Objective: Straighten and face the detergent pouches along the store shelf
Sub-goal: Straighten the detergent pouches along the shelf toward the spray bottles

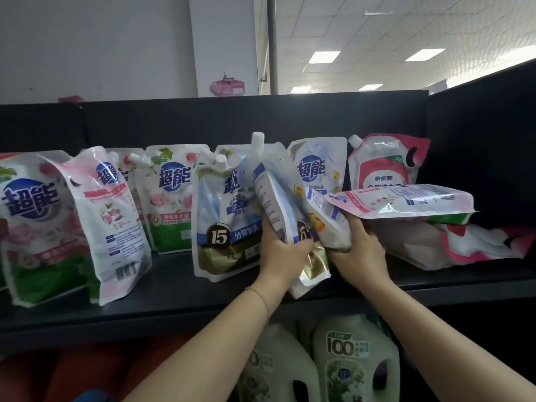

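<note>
Detergent pouches stand along a black shelf (174, 300). My left hand (282, 250) grips a blue-and-gold pouch (275, 195) that leans steeply, its back label turned toward me. My right hand (359, 248) holds the lower edge of a white pouch with yellow flowers (324, 221) right beside it. An upright blue-and-gold pouch marked 15 (223, 224) stands just left of my hands. A pink pouch (403, 200) lies flat on top of toppled pouches (464, 242) at the right. A red-and-white pouch (385, 163) stands behind it.
Pink-and-green pouches (37, 224) stand at the left, one turned back outward (116, 227). More pouches (171, 195) line the back panel. A black side wall (478, 140) closes the shelf's right end. Pale green jugs (353, 361) sit on the shelf below.
</note>
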`<act>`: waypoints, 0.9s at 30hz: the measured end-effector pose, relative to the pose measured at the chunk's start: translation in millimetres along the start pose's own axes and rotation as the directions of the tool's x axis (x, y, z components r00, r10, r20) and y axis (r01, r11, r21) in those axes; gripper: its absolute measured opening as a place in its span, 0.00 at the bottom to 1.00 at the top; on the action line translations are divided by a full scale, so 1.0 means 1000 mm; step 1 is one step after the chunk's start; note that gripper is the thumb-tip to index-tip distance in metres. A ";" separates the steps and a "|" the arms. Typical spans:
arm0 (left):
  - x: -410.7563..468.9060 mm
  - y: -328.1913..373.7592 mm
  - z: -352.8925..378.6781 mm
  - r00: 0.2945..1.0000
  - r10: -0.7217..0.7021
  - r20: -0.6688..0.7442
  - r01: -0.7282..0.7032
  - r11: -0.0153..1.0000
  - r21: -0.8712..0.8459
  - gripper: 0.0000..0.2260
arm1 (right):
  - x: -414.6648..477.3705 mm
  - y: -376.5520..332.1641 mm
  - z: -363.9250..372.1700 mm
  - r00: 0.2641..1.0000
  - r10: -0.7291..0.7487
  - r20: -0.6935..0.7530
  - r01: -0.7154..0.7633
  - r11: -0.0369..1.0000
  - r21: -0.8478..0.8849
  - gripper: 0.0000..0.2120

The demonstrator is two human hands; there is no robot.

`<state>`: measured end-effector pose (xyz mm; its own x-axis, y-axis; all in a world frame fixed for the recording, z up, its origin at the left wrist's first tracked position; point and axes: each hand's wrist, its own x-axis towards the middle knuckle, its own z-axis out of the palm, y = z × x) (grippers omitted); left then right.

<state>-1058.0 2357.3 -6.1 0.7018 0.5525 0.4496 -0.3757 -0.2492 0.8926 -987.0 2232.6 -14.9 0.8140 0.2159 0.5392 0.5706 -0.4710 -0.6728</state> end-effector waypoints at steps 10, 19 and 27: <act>0.032 -0.021 -0.036 0.973 0.221 0.070 -0.231 0.895 0.383 0.39 | -0.006 -0.040 0.049 0.992 0.112 -0.058 -0.077 0.904 0.420 0.32; 0.048 -0.024 -0.043 0.972 0.206 0.112 -0.234 0.841 0.488 0.45 | 0.009 -0.039 0.066 0.963 0.250 0.106 -0.271 0.899 0.343 0.30; 0.024 -0.019 -0.055 0.827 0.561 0.041 -0.456 0.627 0.632 0.49 | -0.004 0.001 0.009 0.991 -0.049 0.121 0.042 0.997 0.060 0.30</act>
<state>-1067.0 2419.1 -14.3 0.3946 0.2848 0.8736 -0.1734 -0.9106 0.3752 -988.4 2238.8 -22.4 0.7922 0.3406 0.5064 0.6098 -0.4094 -0.6786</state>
